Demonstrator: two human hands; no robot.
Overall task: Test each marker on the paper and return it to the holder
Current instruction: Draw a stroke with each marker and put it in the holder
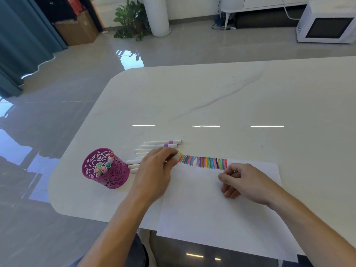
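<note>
Magenta cut-out holder (115, 178) stands upright near the tabletop's (250, 97) L rounded corner, w/ a few capped markers (104, 166) in it, caps up (green, pink, orange-red). Just R of it a row of white markers (152, 146) lies side by side on the tabletop. The two far ones have purple bands; the nearer ones are partly hidden under the L hand (154, 170). L hand reaches over the row, fingers (169, 154) curled on a yellow-tipped marker (178, 155) whose tip sits at the paper's top-L corner, next to the first stroke; touching it or not, can't tell. White paper (221, 212) lies in front of the person, its near edge overhanging the tabletop. Along its top edge runs a band of short coloured strokes (204, 162), many colours, packed close. R hand (244, 182) rests on the paper just below the strokes' R end, fingers curled in, thumb vs forefinger; whether it pinches anything, can't tell.
</note>
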